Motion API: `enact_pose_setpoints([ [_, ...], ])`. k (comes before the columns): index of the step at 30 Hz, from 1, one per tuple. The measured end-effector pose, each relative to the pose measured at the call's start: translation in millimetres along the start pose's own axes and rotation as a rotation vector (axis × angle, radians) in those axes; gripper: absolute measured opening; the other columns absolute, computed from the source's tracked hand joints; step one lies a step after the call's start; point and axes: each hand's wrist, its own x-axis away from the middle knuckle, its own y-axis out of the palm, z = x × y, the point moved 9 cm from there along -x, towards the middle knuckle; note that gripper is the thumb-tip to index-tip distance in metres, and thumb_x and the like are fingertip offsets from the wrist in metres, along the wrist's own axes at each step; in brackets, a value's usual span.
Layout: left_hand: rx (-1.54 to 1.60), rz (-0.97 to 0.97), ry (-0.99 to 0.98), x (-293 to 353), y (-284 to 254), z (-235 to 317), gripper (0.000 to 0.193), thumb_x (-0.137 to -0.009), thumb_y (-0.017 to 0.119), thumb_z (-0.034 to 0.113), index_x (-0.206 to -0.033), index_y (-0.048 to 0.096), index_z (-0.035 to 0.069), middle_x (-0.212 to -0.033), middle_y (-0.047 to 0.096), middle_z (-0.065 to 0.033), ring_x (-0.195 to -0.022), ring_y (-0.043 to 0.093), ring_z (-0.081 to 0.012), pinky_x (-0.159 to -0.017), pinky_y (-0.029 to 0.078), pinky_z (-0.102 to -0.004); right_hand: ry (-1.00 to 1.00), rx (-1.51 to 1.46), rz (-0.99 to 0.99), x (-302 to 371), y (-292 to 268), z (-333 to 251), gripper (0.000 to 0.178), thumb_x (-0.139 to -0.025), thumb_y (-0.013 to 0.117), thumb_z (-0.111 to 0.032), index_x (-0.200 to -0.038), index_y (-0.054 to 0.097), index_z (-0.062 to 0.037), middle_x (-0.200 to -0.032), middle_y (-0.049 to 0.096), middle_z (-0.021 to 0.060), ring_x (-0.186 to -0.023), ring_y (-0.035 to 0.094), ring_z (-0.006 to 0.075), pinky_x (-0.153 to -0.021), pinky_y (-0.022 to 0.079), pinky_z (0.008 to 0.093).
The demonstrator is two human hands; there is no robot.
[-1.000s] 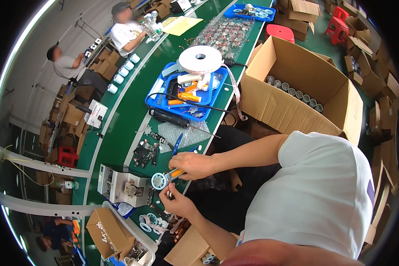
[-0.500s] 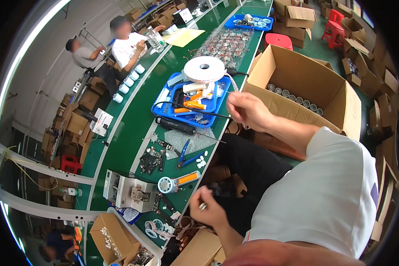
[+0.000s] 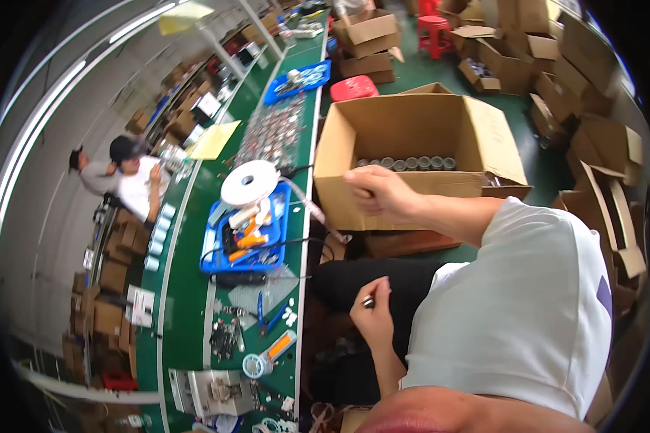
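My right hand [image 3: 384,193] is closed, its fingers curled together in front of the open cardboard box [image 3: 404,202]; whatever is in it, if anything, is hidden. Lower down, above my lap, my left hand [image 3: 374,312] is closed around a small dark piece with a shiny end [image 3: 369,302], mostly covered by the fingers. Several round, clear-topped cylinders [image 3: 417,164] stand in a row inside the box. A white reel of label strip [image 3: 250,182] rests on a blue tray [image 3: 279,249] at the table, and its loose strip [image 3: 312,209] hangs over the table edge, apart from my right hand.
On the green table [image 3: 184,303] are blue-handled pliers [image 3: 261,310], a black torch-like cylinder [image 3: 238,278], an orange and light-blue part [image 3: 278,346] and a grey machine [image 3: 213,393]. A red stool [image 3: 354,88] stands behind the box. Two people sit across the table.
My view has swung toward the box. My right hand has moved away from the reel's strip toward the box front. My left hand has drawn back from the table edge, still holding the small piece.
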Motion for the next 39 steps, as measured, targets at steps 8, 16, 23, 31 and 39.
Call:
enact_pose_setpoints([
  [8, 0.144, 0.303, -0.144, 35, -27, -16, 0.018, -0.100, 0.064, 0.015, -0.096, 0.072, 0.000, -0.074, 0.062, -0.0035, -0.061, 0.049, -0.0090, -0.057, 0.039, -0.0210, 0.245, -0.068, -0.226, 55, 33, 100, 0.039, -0.106, 0.064, -0.016, -0.072, 0.044, -0.0184, -0.063, 0.035, -0.0064, -0.054, 0.026, 0.0064, -0.050, 0.019, 0.0232],
  [16, 0.261, 0.348, -0.189, 52, -47, -38, 0.020, -0.104, 0.062, 0.017, -0.102, 0.073, 0.000, -0.073, 0.063, -0.0048, -0.060, 0.053, -0.0120, -0.056, 0.044, -0.0242, 0.302, -0.187, -0.275, 20, 64, 115, 0.033, -0.108, 0.054, -0.029, -0.079, 0.045, -0.0161, -0.063, 0.038, -0.0031, -0.054, 0.030, 0.0079, -0.049, 0.024, 0.0250],
  [23, 0.093, 0.645, -0.046, 82, -83, -34, 0.020, -0.102, 0.068, 0.019, -0.094, 0.074, 0.003, -0.066, 0.060, -0.0004, -0.057, 0.050, -0.0084, -0.054, 0.040, -0.0225, 0.455, -0.256, -0.439, 53, 114, 142, 0.033, -0.110, 0.052, -0.029, -0.080, 0.044, -0.0167, -0.063, 0.036, -0.0039, -0.053, 0.028, 0.0063, -0.050, 0.023, 0.0232],
  [31, 0.081, 0.551, -0.001, 64, -83, -8, 0.024, -0.100, 0.069, 0.021, -0.084, 0.071, 0.003, -0.063, 0.056, 0.0013, -0.057, 0.045, -0.0073, -0.055, 0.035, -0.0230, 0.467, -0.250, -0.343, 71, 81, 135, 0.035, -0.108, 0.055, -0.033, -0.079, 0.044, -0.0171, -0.061, 0.036, -0.0042, -0.050, 0.027, 0.0059, -0.045, 0.021, 0.0241],
  [39, -0.008, 0.460, -0.071, 57, -51, 2, 0.031, -0.103, 0.068, 0.024, -0.080, 0.071, 0.003, -0.063, 0.054, 0.0034, -0.061, 0.041, -0.0087, -0.059, 0.034, -0.0250, 0.239, -0.236, -0.359, 24, 94, 95, 0.040, -0.110, 0.053, -0.036, -0.077, 0.052, -0.0130, -0.061, 0.043, -0.0013, -0.053, 0.037, 0.0096, -0.049, 0.029, 0.0256],
])
